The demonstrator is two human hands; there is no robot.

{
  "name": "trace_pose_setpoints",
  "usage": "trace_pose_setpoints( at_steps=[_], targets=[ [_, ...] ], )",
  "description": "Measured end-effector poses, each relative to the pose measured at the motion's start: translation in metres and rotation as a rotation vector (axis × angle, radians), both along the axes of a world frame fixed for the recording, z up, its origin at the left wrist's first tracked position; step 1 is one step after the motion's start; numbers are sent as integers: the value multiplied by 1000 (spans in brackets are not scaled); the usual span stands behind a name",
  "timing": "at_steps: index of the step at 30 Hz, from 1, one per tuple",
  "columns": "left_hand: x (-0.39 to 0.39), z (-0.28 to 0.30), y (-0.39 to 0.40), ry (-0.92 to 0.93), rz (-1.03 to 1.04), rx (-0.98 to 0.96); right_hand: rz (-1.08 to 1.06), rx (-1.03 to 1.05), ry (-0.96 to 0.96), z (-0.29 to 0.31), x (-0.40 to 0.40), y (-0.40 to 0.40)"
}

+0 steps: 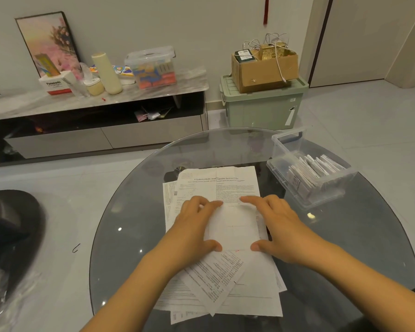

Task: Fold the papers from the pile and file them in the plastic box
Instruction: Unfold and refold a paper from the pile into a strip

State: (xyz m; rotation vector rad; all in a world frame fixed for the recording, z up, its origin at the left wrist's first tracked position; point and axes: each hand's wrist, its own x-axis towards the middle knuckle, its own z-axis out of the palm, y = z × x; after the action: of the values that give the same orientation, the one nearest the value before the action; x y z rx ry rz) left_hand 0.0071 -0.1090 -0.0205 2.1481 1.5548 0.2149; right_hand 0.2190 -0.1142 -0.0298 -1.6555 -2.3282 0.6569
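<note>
A pile of printed papers (225, 279) lies spread on the round glass table (130, 212). On top of the pile lies a folded white sheet (233, 224), blank side up. My left hand (194, 226) presses on its left edge and my right hand (276, 226) on its right edge; the fingers lie on its far part and the thumbs near its front corners. Behind it lies an unfolded instruction leaflet (221, 183) with a printed heading. The clear plastic box (304, 164) stands at the right of the table, with several folded papers (309, 173) standing in a row inside.
A low TV cabinet (101, 116) stands against the far wall with a lidded clear bin (153, 65), a cream bottle and a tissue box. A green storage bin (261, 104) carries a cardboard box (264, 68). A dark round seat (10, 224) stands at the left.
</note>
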Motion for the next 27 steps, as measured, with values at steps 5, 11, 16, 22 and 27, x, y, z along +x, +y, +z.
trace_pose_setpoints(
  at_steps=[5, 11, 16, 22, 27],
  targets=[
    [0, 3, -4, 116, -179, 5, 190, 61, -74, 1, 1, -1],
    [0, 2, -5, 147, -239, 112, 211, 102, -102, -1, 1, 0],
    [-1, 5, -3, 18, -171, 129, 157, 102, -25, 3, 1, 1],
    [5, -2, 4, -86, -24, 152, -24, 82, 109, 0, -3, 9],
    [8, -12, 10, -131, 76, 131, -164, 49, 204, -6, -4, 17]
  ],
)
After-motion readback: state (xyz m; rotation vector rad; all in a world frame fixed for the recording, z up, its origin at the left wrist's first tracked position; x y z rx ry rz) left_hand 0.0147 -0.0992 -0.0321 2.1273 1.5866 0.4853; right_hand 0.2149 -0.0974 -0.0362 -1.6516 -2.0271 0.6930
